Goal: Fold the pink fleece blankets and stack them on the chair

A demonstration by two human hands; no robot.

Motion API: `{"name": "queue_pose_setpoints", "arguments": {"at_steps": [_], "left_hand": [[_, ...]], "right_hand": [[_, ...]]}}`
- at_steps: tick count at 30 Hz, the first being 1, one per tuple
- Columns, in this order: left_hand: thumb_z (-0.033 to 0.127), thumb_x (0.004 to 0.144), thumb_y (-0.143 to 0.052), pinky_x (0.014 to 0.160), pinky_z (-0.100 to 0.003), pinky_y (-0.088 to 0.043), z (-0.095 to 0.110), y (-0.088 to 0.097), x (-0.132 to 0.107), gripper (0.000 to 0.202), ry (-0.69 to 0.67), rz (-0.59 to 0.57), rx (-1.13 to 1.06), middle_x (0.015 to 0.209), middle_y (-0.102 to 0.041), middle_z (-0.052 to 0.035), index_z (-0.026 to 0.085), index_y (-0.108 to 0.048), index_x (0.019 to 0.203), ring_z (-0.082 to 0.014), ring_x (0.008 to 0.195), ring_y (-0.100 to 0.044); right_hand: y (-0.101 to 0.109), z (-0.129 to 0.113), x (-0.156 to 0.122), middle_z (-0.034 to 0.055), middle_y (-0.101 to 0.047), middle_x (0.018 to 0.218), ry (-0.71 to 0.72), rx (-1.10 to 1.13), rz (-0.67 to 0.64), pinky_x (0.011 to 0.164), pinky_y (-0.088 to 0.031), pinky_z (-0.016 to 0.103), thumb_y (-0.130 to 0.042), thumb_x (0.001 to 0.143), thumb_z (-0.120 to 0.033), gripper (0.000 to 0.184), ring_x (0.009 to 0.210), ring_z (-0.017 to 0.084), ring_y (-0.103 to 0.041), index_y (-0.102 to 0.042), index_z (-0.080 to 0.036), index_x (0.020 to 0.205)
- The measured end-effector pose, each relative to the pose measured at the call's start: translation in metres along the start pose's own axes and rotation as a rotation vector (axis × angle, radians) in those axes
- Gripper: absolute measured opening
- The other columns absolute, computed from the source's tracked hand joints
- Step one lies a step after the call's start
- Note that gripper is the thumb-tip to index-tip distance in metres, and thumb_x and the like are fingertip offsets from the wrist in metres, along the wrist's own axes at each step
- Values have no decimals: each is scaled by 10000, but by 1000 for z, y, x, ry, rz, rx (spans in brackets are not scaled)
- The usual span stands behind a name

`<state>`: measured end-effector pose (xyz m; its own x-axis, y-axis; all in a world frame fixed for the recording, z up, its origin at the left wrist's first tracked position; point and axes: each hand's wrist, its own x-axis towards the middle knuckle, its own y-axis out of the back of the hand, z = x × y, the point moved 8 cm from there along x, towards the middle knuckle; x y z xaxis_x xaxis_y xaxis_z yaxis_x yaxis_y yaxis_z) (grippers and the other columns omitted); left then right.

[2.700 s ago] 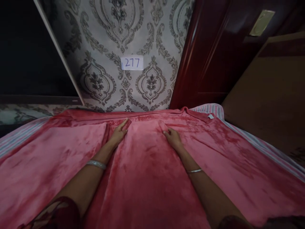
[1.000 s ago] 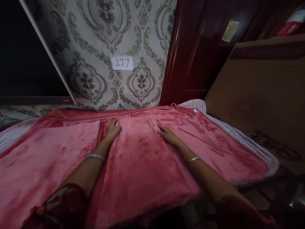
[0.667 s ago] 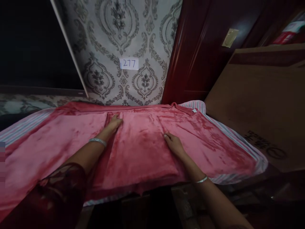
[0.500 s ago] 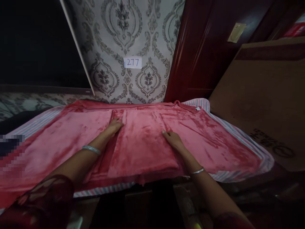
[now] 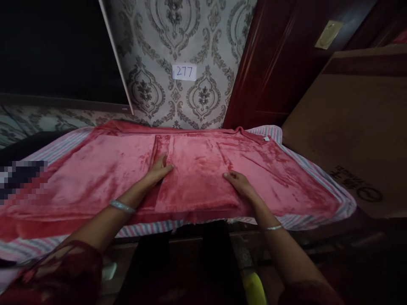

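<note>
Grey damask wallpaper (image 5: 203, 34) bearing one paper label (image 5: 184, 71) reading 277 stands behind a surface covered by one striped sheet (image 5: 318, 177), with one dark red door (image 5: 273, 63) and one cardboard box (image 5: 349, 127) to the right. One red plush blanket (image 5: 104, 169) lies spread over the sheet, a folded panel raised along its middle. Two hands rest on it, the left hand (image 5: 159, 168) flat at the panel's left edge and the right hand (image 5: 240, 183) flat at its right edge, fingers straight and pinching nothing, with one silver bangle (image 5: 122, 206) on each wrist.
</note>
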<state>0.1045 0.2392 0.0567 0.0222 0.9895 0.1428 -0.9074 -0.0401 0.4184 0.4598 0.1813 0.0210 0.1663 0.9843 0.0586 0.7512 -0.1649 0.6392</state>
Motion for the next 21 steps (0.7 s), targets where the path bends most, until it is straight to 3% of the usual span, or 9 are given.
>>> {"name": "queue_pose_setpoints", "arguments": {"at_steps": [2, 4, 8, 12, 15, 17, 19, 21], "left_hand": [[343, 728, -715, 1116, -424, -421, -4, -7, -14, 871, -8, -113, 1, 1451, -551, -138, 144, -394, 1513, -307, 1329, -522], [287, 714, -700, 1161, -433, -366, -7, -12, -25, 920, -8, -153, 44, 1504, -506, -121, 150, -335, 1548, -299, 1373, -479], [207, 742, -614, 1186, -434, -325, -7, -18, -32, 900, -12, -130, 102, 1553, -444, -136, 112, -269, 1568, -282, 1404, -449], [209, 794, -557, 1175, -416, -351, 0, -17, -39, 835, -41, -95, 185, 1563, -411, -175, 59, -254, 1558, -281, 1414, -437], [215, 820, -557, 1158, -475, -373, 25, -8, -56, 762, -181, 0, 389, 1546, -407, -210, 70, -323, 1531, -329, 1395, -449], [224, 846, -556, 1163, -523, -349, 47, -9, -75, 637, -323, 39, 562, 1541, -409, -207, 107, -453, 1464, -360, 1405, -423], [250, 878, -552, 1181, -544, -308, 60, -21, -95, 505, -422, -21, 694, 1539, -426, -190, 143, -566, 1372, -367, 1438, -373], [294, 913, -535, 1189, -548, -289, 59, -38, -112, 459, -434, -142, 761, 1529, -452, -186, 156, -596, 1346, -357, 1459, -348]], "right_hand": [[-1, 6, -14, 78, -739, 928, 13, 84, -31, 759, -500, 326, -594, 785, -576, 488, 842, 235, -663, -715, -160, 1008], [0, 11, -22, 95, -752, 993, 31, 115, -13, 822, -518, 355, -661, 748, -530, 507, 909, 257, -674, -712, -166, 1097], [4, 21, -22, 114, -755, 1069, 13, 61, 84, 926, -517, 407, -689, 731, -438, 463, 1022, 287, -679, -720, -163, 1103], [1, 24, -23, 139, -751, 1095, -18, 64, 58, 945, -520, 436, -666, 742, -430, 482, 1026, 302, -693, -714, -121, 1109], [1, 23, -28, 150, -742, 1136, -36, 118, 23, 969, -517, 433, -665, 749, -493, 546, 1052, 302, -691, -707, -111, 1136], [1, 22, -33, 165, -722, 1195, -51, 156, 15, 1003, -502, 437, -672, 742, -555, 626, 1100, 309, -678, -694, -104, 1175], [3, 23, -36, 173, -697, 1250, -60, 173, 26, 1049, -471, 459, -691, 717, -613, 720, 1159, 324, -651, -673, -105, 1229], [3, 24, -38, 170, -676, 1292, -58, 179, 37, 1089, -434, 480, -731, 667, -636, 810, 1213, 341, -619, -648, -115, 1283]]}}
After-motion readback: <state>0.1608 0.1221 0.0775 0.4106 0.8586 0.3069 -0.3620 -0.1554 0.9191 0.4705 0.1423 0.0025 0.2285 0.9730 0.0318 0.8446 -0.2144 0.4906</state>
